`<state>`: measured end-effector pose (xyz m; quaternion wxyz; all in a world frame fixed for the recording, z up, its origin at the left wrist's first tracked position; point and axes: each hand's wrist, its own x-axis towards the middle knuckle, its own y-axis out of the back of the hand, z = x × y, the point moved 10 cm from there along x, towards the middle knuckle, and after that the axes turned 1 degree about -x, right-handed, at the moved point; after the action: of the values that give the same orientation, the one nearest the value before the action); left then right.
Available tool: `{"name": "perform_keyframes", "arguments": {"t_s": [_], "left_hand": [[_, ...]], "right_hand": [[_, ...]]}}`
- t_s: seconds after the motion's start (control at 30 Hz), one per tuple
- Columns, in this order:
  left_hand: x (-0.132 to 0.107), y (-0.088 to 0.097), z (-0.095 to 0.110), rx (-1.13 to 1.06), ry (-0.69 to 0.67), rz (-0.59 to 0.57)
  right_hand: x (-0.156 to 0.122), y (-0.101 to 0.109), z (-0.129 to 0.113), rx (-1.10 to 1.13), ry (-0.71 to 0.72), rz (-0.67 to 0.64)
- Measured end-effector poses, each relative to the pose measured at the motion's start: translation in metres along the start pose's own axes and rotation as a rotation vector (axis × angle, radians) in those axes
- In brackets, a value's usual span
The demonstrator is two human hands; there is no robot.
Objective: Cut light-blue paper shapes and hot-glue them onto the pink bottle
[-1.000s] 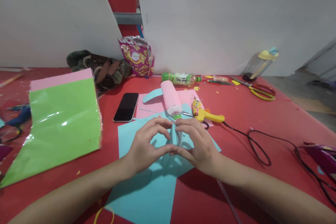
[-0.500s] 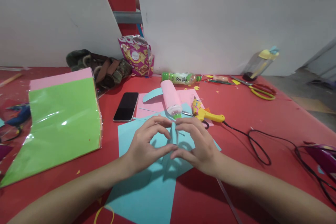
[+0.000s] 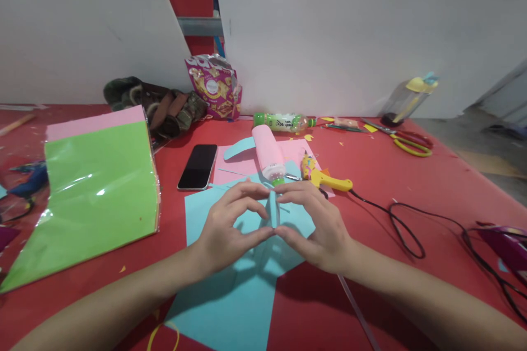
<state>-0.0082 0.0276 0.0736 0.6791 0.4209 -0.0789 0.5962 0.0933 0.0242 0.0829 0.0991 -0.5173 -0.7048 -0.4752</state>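
Observation:
Between my two hands, a small folded piece of light blue paper (image 3: 273, 209) stands edge-on to me. My left hand (image 3: 230, 225) pinches it from the left, thumb at its lower end and fingertips at the top. On the other side my right hand (image 3: 319, 225) grips it the same way, the thumbs nearly meeting. Under both hands lies a large light blue sheet (image 3: 230, 307). Just beyond the fingertips rests a bottle wrapped in pink paper (image 3: 267, 151), its green cap toward me, with a blue paper flap (image 3: 240, 148) at its left side.
A yellow glue gun (image 3: 329, 181) with a black cord lies right of the bottle. Left are a phone (image 3: 198, 167) and green sheets in clear plastic (image 3: 99, 192). Farther back are a green-capped bottle (image 3: 284, 122), a snack bag (image 3: 216, 88), scissors (image 3: 411, 142) and a tilted clear container (image 3: 407, 101).
My right thumb has shifted slightly, its tip now at the bottom edge of the folded paper against the left thumb. The paper stays in nearly the same place.

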Motion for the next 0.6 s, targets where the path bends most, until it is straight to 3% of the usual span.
{"name": "perform_keyframes", "arguments": {"t_s": [0.6], "left_hand": [[-0.0001, -0.0022, 0.0044, 0.051, -0.048, -0.021]], "right_hand": [[0.0013, 0.0001, -0.0018, -0.027, 0.014, -0.039]]}}
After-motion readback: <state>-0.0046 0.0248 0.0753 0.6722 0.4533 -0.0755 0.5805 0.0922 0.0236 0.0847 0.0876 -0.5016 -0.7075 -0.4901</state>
